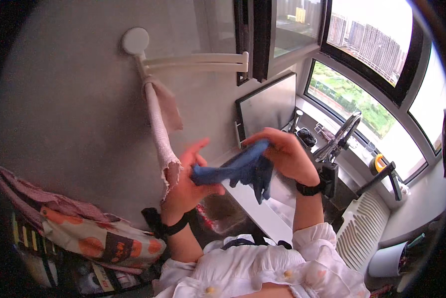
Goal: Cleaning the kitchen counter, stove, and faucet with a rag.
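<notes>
A blue glove [245,162] stretches between my two hands, with its darker finger parts dangling below. My right hand [288,154] grips one end of it from above, the wrist bent. At the other end, the glove's edge lies across the fingers of my left hand [185,182], whose index finger and thumb stick out to either side. Motion blur hides exactly how the left fingers hold it. Beside my left hand, the frayed end of a pale pink cloth [161,138] hangs in front of part of that hand.
A white swing-arm towel rack [197,61] juts from the wall. To the right are a chrome faucet [338,138] by the window, a ribbed white drain board [362,227] and a white container [387,260]. A patterned cloth [92,238] hangs at lower left.
</notes>
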Demonstrator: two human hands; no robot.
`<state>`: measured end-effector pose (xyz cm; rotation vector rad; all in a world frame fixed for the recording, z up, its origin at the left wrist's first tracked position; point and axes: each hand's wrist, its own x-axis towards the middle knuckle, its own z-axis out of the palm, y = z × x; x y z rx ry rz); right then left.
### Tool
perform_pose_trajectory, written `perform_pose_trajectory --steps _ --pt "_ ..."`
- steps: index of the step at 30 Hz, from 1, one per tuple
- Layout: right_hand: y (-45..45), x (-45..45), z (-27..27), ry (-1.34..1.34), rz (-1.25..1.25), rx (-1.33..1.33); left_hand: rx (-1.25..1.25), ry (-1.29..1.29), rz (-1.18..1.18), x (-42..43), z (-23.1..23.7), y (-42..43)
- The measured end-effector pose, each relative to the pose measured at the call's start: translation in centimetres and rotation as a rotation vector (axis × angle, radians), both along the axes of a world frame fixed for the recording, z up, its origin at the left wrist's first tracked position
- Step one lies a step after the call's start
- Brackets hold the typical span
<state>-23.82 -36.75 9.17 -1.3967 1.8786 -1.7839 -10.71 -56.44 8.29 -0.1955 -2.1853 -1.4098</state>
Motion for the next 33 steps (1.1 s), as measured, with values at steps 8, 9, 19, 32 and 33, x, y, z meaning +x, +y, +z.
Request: perform_pose_trajectory --steps 8,9,19,32,33 --pt "0.0 -0.1 -1.0 0.712 -0.836 0.329 -0.233 -0.069 0.641 -2.4 -3.7 -1.2" --pt "-0.1 -0.4 -1.7 0.529 -0.847 0.377 -0.231 -0.067 0.642 -2.4 -3.6 -0.7" --pt "-0.2 1.1 -6.6 1.165 -0.469 -0.366 -0.089 0.528 0.156 -1.9 -5.4 5.4" --pt "-12.7 -1.2 3.5 1.136 -1.142 -0.605 -0.922 0.34 0.709 -3.0 -7.2 -0.7" --pt "-12.4 -1.6 6.0 1.175 -1.232 -0.691 -0.903 0.379 0.674 -3.8 -5.8 0.3"
